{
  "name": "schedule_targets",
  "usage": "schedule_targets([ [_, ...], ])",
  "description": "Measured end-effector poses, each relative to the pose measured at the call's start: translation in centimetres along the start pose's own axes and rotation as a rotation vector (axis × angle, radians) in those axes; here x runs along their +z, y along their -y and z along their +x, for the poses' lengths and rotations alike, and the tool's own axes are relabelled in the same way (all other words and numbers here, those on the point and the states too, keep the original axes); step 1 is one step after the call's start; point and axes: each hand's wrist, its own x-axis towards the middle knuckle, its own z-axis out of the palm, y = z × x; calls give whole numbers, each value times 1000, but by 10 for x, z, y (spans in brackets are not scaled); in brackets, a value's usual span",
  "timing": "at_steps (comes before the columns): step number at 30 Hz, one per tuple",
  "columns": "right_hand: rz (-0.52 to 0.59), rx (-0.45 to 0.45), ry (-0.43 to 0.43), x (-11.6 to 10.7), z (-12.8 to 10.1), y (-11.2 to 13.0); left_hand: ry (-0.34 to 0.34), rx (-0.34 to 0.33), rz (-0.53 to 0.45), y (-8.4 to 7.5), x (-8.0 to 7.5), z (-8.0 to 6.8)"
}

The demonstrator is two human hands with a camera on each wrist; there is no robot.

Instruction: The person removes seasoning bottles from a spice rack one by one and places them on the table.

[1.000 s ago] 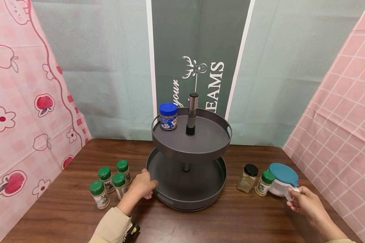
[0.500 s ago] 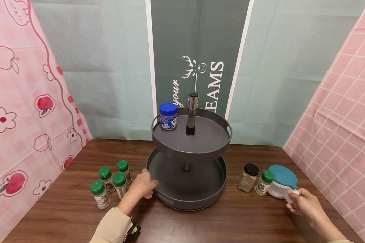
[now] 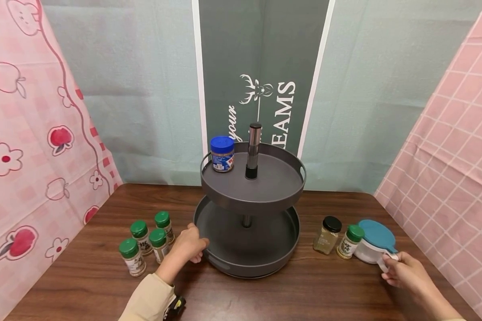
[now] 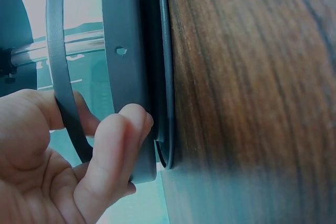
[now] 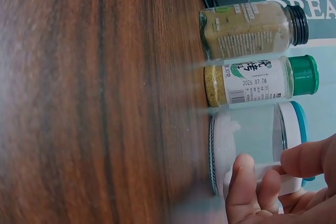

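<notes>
While the right hand (image 3: pixel 405 273) curls its fingers (image 5: pixel 247 192) round the white handle of the blue-lidded container (image 3: pixel 372 243) at the table's right edge, the left hand (image 3: pixel 189 244) grips the lower tray's rim (image 4: pixel 65 93) of the 2-tier turntable (image 3: pixel 249 209). Just left of the container stand a green-cap jar (image 3: pixel 348 242) & a black-cap jar (image 3: pixel 326 235).

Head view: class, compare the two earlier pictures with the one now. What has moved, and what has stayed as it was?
The right hand, gripping the handle of the blue-lidded jar, has drawn the jar slightly right, toward the person. The left hand still holds the rack's lower rim. The bottles and the blue-capped jar have not moved.
</notes>
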Motion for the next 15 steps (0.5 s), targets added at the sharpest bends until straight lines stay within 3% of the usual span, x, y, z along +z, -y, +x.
schedule_targets([
  [15, -76, -24, 15, -1, -1, 0, 7, -5, -5, 1, 1, 1],
])
